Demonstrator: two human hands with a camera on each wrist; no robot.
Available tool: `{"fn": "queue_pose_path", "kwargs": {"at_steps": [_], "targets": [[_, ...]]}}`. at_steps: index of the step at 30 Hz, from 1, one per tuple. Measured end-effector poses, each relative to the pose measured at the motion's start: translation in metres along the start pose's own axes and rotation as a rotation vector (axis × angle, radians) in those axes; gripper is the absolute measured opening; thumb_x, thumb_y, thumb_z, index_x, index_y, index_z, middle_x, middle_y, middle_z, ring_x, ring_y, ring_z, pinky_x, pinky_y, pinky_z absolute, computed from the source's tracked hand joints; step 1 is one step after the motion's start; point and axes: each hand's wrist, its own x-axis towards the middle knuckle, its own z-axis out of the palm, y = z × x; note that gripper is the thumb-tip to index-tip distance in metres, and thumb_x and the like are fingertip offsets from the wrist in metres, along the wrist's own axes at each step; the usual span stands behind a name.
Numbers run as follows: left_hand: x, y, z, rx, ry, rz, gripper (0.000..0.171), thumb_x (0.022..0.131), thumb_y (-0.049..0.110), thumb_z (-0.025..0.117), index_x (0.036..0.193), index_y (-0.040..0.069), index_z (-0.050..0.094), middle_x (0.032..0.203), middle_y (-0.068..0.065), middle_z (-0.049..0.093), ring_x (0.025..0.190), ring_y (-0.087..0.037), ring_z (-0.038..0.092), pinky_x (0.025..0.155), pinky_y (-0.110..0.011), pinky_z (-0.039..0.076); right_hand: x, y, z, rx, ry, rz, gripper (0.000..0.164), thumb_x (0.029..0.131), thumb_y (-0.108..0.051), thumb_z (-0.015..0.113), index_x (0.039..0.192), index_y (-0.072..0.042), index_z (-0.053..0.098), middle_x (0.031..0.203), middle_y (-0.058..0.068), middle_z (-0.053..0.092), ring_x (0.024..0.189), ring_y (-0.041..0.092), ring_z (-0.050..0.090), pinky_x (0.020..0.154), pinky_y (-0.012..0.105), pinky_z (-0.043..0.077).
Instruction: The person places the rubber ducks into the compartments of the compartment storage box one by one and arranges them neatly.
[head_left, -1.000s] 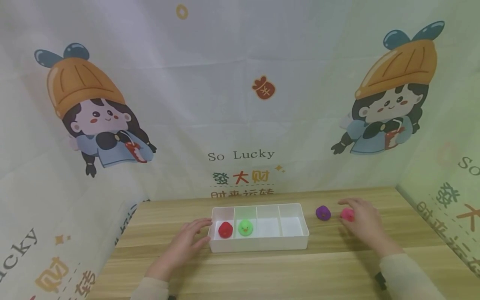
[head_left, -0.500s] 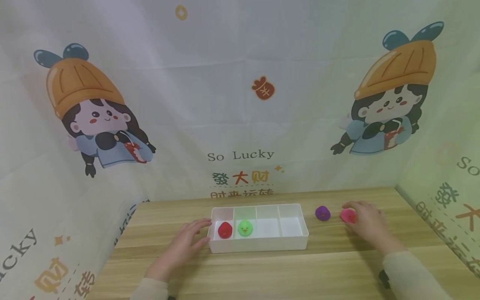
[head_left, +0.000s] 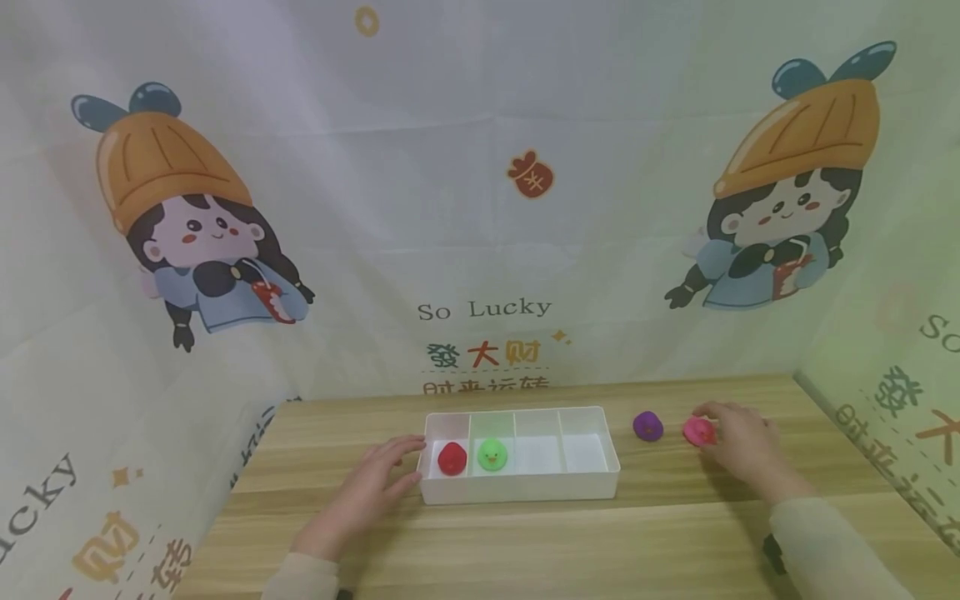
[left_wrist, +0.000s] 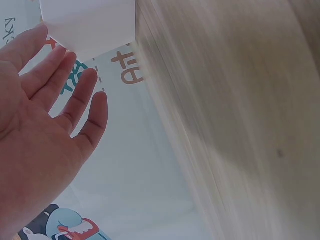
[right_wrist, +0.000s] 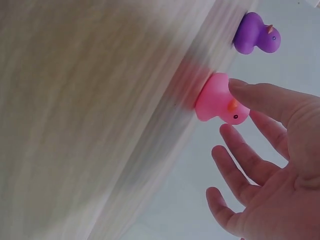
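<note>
In the head view we see the right hand (head_left: 746, 442) at the pink duck (head_left: 697, 431), which sits on the table (head_left: 480, 542) to the right of the white tray (head_left: 525, 489). This view hides much of the grip, but the right-wrist view shows it from the side: the thumb lies on the duck, the index finger passes behind its head, and the other fingers are spread apart. As far as we can judge, the duck is pinched, although the index fingertip is hidden.

The left hand (head_left: 371, 479) is relaxed, with fingers apart and slightly bent. Its tips touch the left end of the tray and hold nothing; the left-wrist view shows its palm beside the smooth outer wall.

Only the head view shows the inside of the tray: four compartments, with a round red toy (head_left: 452, 458) in the leftmost and a green duck (head_left: 492, 455) in the second. The purple duck (head_left: 648, 426) sits between tray and pink duck, apart from both. Only the right-wrist view gives the clear profile of these two: flat base, rounded body, orange bill and small dark eye, in smooth, rubber-like material. The table has striped wood grain, and behind it hangs a creased, printed cloth (head_left: 375, 208).
</note>
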Motion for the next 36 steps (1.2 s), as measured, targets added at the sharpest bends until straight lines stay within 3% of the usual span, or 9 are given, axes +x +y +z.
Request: {"fn": "queue_pose_path", "kwargs": {"at_steps": [6, 16, 36], "targets": [[0.0009, 0.0006, -0.0001, 0.006, -0.001, 0.007, 0.046, 0.1, 0.016, 0.068, 0.144, 0.01, 0.058, 0.153, -0.005, 0.056, 0.125, -0.034, 0.06, 0.108, -0.054, 0.052, -0.0013, 0.0037, 0.0006, 0.034, -0.012, 0.009, 0.045, 0.076, -0.006, 0.082, 0.118, -0.001, 0.068, 0.115, 0.031, 0.069, 0.106, 0.056, 0.061, 0.091, 0.078, 0.035], [0.0004, 0.0002, 0.0004, 0.003, 0.006, 0.011, 0.045, 0.099, 0.014, 0.069, 0.143, 0.008, 0.059, 0.152, -0.007, 0.056, 0.123, -0.034, 0.06, 0.106, -0.054, 0.053, -0.0006, 0.0052, 0.0017, 0.052, -0.011, 0.003, 0.036, 0.082, -0.006, 0.078, 0.116, -0.001, 0.069, 0.115, 0.029, 0.071, 0.111, 0.056, 0.06, 0.093, 0.079, 0.032], [0.0015, 0.0007, 0.0001, 0.0, 0.006, 0.008, 0.045, 0.099, 0.015, 0.069, 0.143, 0.011, 0.059, 0.152, -0.005, 0.056, 0.122, -0.031, 0.06, 0.106, -0.053, 0.053, -0.0003, 0.0061, 0.0037, 0.046, 0.01, -0.007, 0.029, 0.085, -0.007, 0.079, 0.112, -0.002, 0.07, 0.113, 0.025, 0.073, 0.109, 0.055, 0.063, 0.092, 0.077, 0.035]]}}
